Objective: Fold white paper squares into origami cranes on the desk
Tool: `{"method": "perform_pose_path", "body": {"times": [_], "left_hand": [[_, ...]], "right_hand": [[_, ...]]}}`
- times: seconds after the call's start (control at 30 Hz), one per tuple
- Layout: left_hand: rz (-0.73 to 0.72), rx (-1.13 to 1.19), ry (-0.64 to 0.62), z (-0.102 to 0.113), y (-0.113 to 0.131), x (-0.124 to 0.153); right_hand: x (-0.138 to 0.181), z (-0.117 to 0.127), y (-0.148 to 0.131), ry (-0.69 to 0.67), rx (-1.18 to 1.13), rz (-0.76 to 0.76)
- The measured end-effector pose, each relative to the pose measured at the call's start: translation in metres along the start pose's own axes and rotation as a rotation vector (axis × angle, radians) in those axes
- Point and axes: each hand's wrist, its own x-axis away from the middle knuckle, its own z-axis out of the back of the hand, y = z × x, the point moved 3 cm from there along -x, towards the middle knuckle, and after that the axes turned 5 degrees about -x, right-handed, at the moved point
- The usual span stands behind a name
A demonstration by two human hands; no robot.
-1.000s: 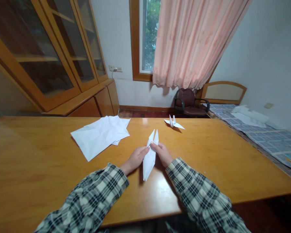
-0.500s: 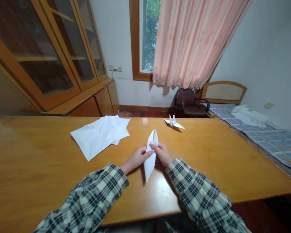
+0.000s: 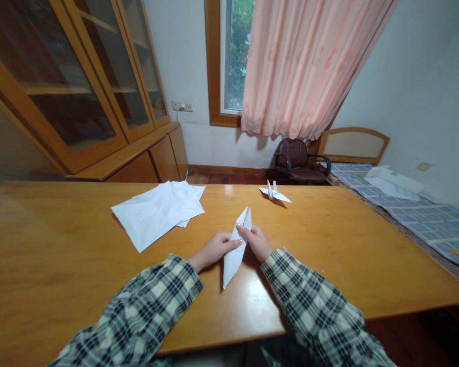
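A piece of folded white paper (image 3: 233, 262), long and diamond-shaped, is held between my two hands above the table. Its far end is split into two narrow points, and its single near point slants toward me and to the left. My left hand (image 3: 217, 248) grips the left edge, thumb lying across the front. On the right side my right hand (image 3: 257, 241) pinches it just below the split, thumb on top. The fingers behind the paper are hidden.
White paper sheets (image 3: 156, 211) lie in an overlapping pile left of my hands on the wooden table (image 3: 61, 244). A finished paper crane (image 3: 274, 192) stands near the far edge. Beyond are a chair (image 3: 296, 160), a bed (image 3: 401, 196) and a glass-door cabinet (image 3: 99, 86).
The folded paper has turned slightly clockwise: its far tips have shifted right and its near point left. Both hands keep their hold in nearly the same place.
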Motion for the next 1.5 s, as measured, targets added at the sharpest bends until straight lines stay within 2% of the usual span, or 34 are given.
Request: {"method": "perform_pose_path", "body": {"times": [0.23, 0.53, 0.7, 1.07, 1.23, 1.5], "left_hand": [[0.002, 0.003, -0.008, -0.001, -0.001, 0.000], [0.025, -0.001, -0.019, 0.000, 0.005, 0.002], [0.048, 0.011, -0.025, 0.000, 0.003, 0.002], [0.031, -0.007, -0.046, -0.001, 0.002, 0.001], [0.010, -0.040, -0.060, -0.001, 0.000, 0.002], [-0.011, -0.060, -0.072, 0.000, 0.002, 0.001]], "right_hand": [[0.000, 0.001, 0.002, -0.026, -0.039, -0.009], [-0.001, 0.005, -0.005, 0.047, 0.017, 0.043], [-0.002, 0.006, -0.003, 0.029, 0.023, 0.063], [-0.001, 0.005, -0.004, 0.045, -0.023, 0.030], [-0.006, 0.011, -0.004, 0.109, -0.067, 0.083], [-0.006, 0.013, -0.004, 0.098, -0.037, 0.110]]}}
